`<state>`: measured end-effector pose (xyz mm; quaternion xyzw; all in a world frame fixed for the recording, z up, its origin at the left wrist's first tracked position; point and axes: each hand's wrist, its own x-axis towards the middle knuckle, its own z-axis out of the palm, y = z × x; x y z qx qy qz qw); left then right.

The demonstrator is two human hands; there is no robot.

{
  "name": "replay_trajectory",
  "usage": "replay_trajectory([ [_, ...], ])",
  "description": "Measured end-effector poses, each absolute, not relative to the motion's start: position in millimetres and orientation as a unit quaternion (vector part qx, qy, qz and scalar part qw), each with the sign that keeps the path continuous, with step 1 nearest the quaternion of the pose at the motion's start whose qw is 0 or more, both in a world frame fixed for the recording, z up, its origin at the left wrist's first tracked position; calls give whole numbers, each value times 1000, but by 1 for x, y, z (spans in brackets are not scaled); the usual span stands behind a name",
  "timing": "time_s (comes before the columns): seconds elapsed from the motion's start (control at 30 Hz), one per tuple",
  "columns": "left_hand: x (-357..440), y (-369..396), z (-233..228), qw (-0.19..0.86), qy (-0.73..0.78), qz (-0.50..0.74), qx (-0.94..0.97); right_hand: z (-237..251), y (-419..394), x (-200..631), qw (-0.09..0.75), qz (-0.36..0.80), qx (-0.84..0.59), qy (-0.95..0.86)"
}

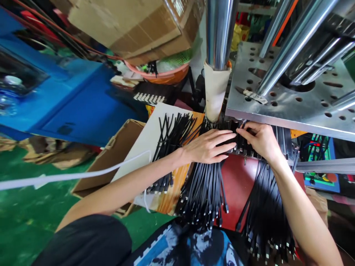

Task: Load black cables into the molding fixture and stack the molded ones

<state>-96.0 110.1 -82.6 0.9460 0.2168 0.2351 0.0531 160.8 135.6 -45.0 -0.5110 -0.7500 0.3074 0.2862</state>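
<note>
I count two hands, the left hand (pixel 208 147) and the right hand (pixel 259 139), meeting at the centre of the frame. Black cables lie in three bundles: one bundle (pixel 172 142) left of centre, one (pixel 203 192) at lower centre, one (pixel 264 218) at lower right; the single cables are too many for me to count. I see two cardboard boxes, one (pixel 133 26) at the top, one (pixel 111 159) left of centre. One orange basket (pixel 166 75), one white cord (pixel 69 175), one perforated metal plate (pixel 291 99).
</note>
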Motion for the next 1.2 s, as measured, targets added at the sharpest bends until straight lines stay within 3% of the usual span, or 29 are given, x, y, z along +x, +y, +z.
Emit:
replay_trajectory([
  [0.23,-82,109,-78,-39,188,253,948,-46,135,159,318,322,-517,-727],
  [0.47,-69,87,-76,21,273,247,929,-45,134,165,346,375,-503,-697],
  [0.87,-60,73,-69,-26,318,148,936,-50,138,161,353,349,-495,-713],
  [1.07,-43,49,-75,-59,400,105,909,-45,109,161,334,167,-562,-738],
  [1.2,-40,48,-66,-25,397,96,912,-42,70,166,165,29,-528,-832],
])
